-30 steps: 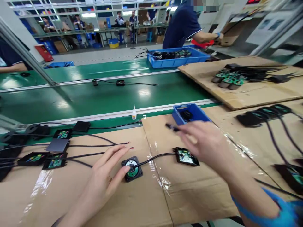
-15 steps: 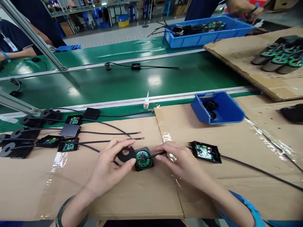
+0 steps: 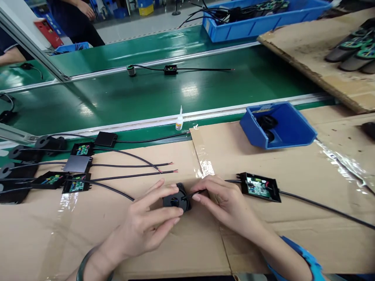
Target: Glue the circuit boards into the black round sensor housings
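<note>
A small black round housing point(image 3: 176, 200) lies on the cardboard point(image 3: 175, 249), with a black ring cover now on top of it. My left hand point(image 3: 149, 222) presses on it from the left, fingers curled over the cover. My right hand point(image 3: 222, 201) pinches the black cable where it leaves the housing on the right. That cable runs to an open black box with a green circuit board point(image 3: 259, 187), from which a second cable goes off to the right.
A blue bin point(image 3: 278, 125) with black rings sits at the right rear. A small glue bottle point(image 3: 179, 121) stands at the conveyor's edge. Several wired boxes point(image 3: 76, 166) lie at the left. The green conveyor point(image 3: 164, 91) carries one wired unit point(image 3: 170, 69). Another person stands beyond it.
My right hand brought a black ring from the blue bin. My left hand then moved the ring from beside the housing onto it, hiding the green board. The view tilted down.
</note>
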Tool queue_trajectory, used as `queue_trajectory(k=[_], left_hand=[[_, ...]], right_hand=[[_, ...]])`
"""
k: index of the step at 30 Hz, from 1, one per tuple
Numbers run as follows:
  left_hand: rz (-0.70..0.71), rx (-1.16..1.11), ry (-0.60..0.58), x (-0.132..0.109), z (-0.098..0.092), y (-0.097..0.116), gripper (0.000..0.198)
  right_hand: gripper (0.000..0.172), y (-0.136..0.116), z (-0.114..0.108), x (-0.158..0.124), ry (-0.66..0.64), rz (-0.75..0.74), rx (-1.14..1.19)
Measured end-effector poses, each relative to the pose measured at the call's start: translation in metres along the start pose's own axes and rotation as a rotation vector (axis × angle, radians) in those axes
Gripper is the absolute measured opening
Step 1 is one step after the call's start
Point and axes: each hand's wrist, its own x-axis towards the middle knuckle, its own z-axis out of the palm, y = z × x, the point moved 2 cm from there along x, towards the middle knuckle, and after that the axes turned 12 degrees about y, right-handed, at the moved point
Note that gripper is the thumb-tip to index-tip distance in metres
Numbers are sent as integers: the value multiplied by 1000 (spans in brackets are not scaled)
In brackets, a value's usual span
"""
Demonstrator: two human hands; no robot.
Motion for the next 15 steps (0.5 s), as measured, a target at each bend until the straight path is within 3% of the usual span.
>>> queue_trajectory(k=[5,15], left_hand=[[59,-9,27,-2,4,-4,24],[56,-35,-31,2,6,-10,26]], right_hand=[[8,-3,-1,2,27,-22,-5],[7,-2,-1,1,35,-24,18]])
